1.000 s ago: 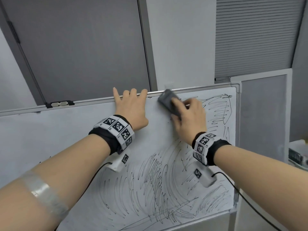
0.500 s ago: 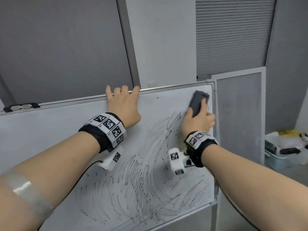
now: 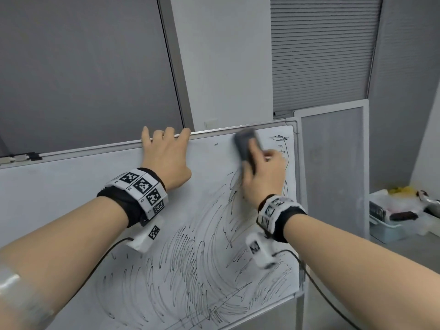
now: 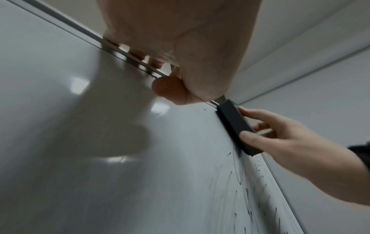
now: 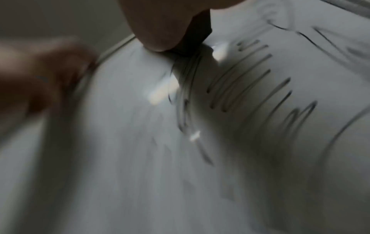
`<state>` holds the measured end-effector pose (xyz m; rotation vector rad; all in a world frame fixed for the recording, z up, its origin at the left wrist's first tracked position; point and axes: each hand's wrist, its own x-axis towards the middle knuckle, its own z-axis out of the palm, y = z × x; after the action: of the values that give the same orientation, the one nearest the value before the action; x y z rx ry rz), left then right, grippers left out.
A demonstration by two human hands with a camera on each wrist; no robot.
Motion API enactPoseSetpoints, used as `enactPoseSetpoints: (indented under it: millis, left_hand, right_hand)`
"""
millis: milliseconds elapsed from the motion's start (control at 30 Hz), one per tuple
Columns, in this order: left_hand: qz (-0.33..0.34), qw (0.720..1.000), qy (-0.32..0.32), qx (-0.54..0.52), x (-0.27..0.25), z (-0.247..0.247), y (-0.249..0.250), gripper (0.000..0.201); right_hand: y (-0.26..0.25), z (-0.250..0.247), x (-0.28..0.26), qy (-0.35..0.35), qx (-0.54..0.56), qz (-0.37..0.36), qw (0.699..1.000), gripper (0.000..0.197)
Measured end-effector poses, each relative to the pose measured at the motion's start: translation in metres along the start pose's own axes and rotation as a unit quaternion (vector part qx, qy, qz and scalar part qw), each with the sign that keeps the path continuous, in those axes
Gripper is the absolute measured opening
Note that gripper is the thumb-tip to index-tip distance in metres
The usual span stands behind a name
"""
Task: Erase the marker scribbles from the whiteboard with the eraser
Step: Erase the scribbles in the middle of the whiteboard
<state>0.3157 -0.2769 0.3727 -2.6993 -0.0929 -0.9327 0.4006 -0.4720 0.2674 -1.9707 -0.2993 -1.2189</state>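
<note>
The whiteboard [image 3: 71, 186] leans before me, covered in black marker scribbles [image 3: 190, 270] over its lower right part. A few scribbles [image 3: 282, 148] remain by the top right corner. My right hand [image 3: 262, 172] grips the dark grey eraser [image 3: 246, 145] and presses it flat against the board just under the top edge; the left wrist view shows the eraser [image 4: 236, 126] pinched between thumb and fingers. My left hand [image 3: 166, 158] hooks its fingers over the board's top rim [image 3: 95, 146], thumb on the front face [image 4: 168, 90]. The right wrist view is blurred.
A grey framed partition panel [image 3: 333, 167] stands right beside the board's right edge. A white bin [image 3: 392, 225] with clutter sits on the floor at far right. Grey wall panels and a slatted blind [image 3: 321, 55] rise behind the board.
My right hand swept the eraser right to the board's top right corner and has now come back left along the top edge. Most upper right scribbles are wiped away. The left hand stayed on the rim.
</note>
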Motion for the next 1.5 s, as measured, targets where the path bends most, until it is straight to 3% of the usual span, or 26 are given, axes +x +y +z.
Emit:
enactPoseSetpoints:
  millis: [33, 100, 167, 200, 267, 333, 400, 433, 467, 500, 533, 600, 633, 667, 700, 767, 800, 867, 967, 1000, 1033, 1100, 1167, 1233, 1333, 1500]
  left_hand:
    - [0.000, 1.000, 0.000, 0.000, 0.000, 0.000, 0.001, 0.076]
    - [0.001, 1.000, 0.002, 0.000, 0.000, 0.000, 0.002, 0.077]
    - [0.001, 1.000, 0.003, -0.002, -0.001, -0.001, 0.003, 0.077]
    - [0.000, 1.000, 0.002, -0.003, -0.001, -0.001, 0.003, 0.077]
    - [-0.001, 1.000, -0.001, -0.003, -0.001, -0.001, 0.002, 0.076]
    - [-0.003, 1.000, -0.001, -0.005, -0.001, 0.000, -0.001, 0.076]
    - [-0.004, 1.000, -0.005, -0.007, -0.001, 0.000, -0.005, 0.077]
    - [-0.002, 1.000, -0.008, -0.007, -0.001, 0.000, -0.006, 0.077]
    - [0.001, 1.000, -0.010, -0.007, -0.001, 0.000, -0.007, 0.078]
    - [0.003, 1.000, -0.011, -0.008, -0.002, 0.000, -0.006, 0.078]
    - [0.005, 1.000, -0.010, -0.009, -0.002, -0.001, -0.005, 0.078]
    - [0.006, 1.000, -0.007, -0.010, -0.003, -0.002, -0.001, 0.078]
    - [0.005, 1.000, -0.006, -0.010, -0.003, -0.002, 0.000, 0.078]
    - [0.005, 1.000, -0.005, -0.009, -0.004, -0.002, 0.001, 0.077]
    - [0.004, 1.000, -0.006, -0.006, -0.004, -0.002, 0.002, 0.077]
    - [0.001, 1.000, -0.008, -0.002, -0.004, -0.001, 0.001, 0.078]
    - [0.000, 1.000, -0.011, -0.002, -0.004, -0.001, 0.000, 0.078]
    - [0.002, 1.000, -0.008, -0.005, -0.003, -0.001, -0.002, 0.078]
    - [0.010, 1.000, 0.007, -0.012, -0.003, -0.001, -0.009, 0.080]
    - [0.015, 1.000, 0.010, -0.012, -0.004, 0.000, -0.011, 0.081]
    - [0.019, 1.000, 0.011, -0.012, -0.005, 0.001, -0.013, 0.082]
    - [0.023, 1.000, 0.012, -0.011, -0.006, 0.002, -0.013, 0.084]
    - [0.019, 1.000, 0.011, -0.015, -0.006, 0.001, -0.009, 0.083]
    - [0.009, 1.000, 0.010, -0.018, -0.004, 0.000, -0.005, 0.081]
    - [-0.002, 1.000, -0.004, -0.013, -0.004, -0.003, -0.002, 0.079]
    - [0.002, 1.000, -0.017, -0.013, 0.004, -0.007, 0.017, 0.080]
  right_hand:
    - [0.002, -0.002, 0.009, 0.031, 0.024, 0.162, 0.986, 0.057]
    - [0.007, -0.007, 0.025, 0.047, 0.066, 0.427, 0.901, 0.059]
    - [0.009, -0.011, 0.034, 0.053, 0.078, 0.514, 0.853, 0.059]
    - [0.008, -0.010, 0.035, 0.042, 0.070, 0.512, 0.855, 0.059]
    - [0.000, -0.008, 0.033, 0.024, 0.033, 0.419, 0.907, 0.059]
    - [-0.006, -0.004, 0.022, 0.023, 0.031, 0.186, 0.982, 0.058]
    - [-0.001, -0.001, 0.011, -0.035, 0.003, -0.047, 0.998, 0.057]
    - [0.005, 0.001, 0.009, -0.056, -0.024, -0.102, 0.993, 0.057]
    - [0.009, 0.001, 0.010, -0.050, -0.037, -0.089, 0.994, 0.057]
    - [0.013, 0.000, 0.015, -0.017, -0.040, -0.012, 0.999, 0.058]
    - [0.016, -0.002, 0.021, 0.016, -0.025, 0.114, 0.993, 0.058]
    - [0.024, -0.010, 0.035, 0.036, 0.016, 0.350, 0.936, 0.059]
    - [0.026, -0.013, 0.040, 0.026, 0.022, 0.387, 0.921, 0.059]
    - [0.025, -0.016, 0.040, 0.013, 0.016, 0.376, 0.926, 0.058]
    - [0.024, -0.017, 0.037, 0.007, -0.002, 0.316, 0.949, 0.058]
    - [0.017, -0.018, 0.021, -0.009, -0.024, 0.088, 0.996, 0.057]
    - [0.014, -0.014, 0.012, -0.033, -0.026, -0.029, 0.999, 0.057]
    - [0.002, -0.005, 0.001, -0.088, -0.038, -0.196, 0.976, 0.058]
    - [-0.021, -0.001, 0.001, -0.140, -0.071, -0.356, 0.921, 0.071]
    - [-0.025, -0.002, 0.005, -0.145, -0.089, -0.378, 0.910, 0.075]
    - [-0.026, -0.003, 0.011, -0.137, -0.097, -0.361, 0.918, 0.077]
    - [-0.027, -0.007, 0.023, -0.073, -0.070, -0.229, 0.968, 0.072]
    - [-0.026, -0.009, 0.019, -0.046, -0.051, -0.167, 0.984, 0.064]
    - [-0.017, -0.005, 0.003, -0.088, -0.063, -0.266, 0.958, 0.067]
    - [0.004, -0.011, -0.028, -0.208, -0.112, -0.391, 0.890, 0.080]
    - [-0.001, -0.009, -0.044, -0.198, -0.119, -0.367, 0.901, 0.071]
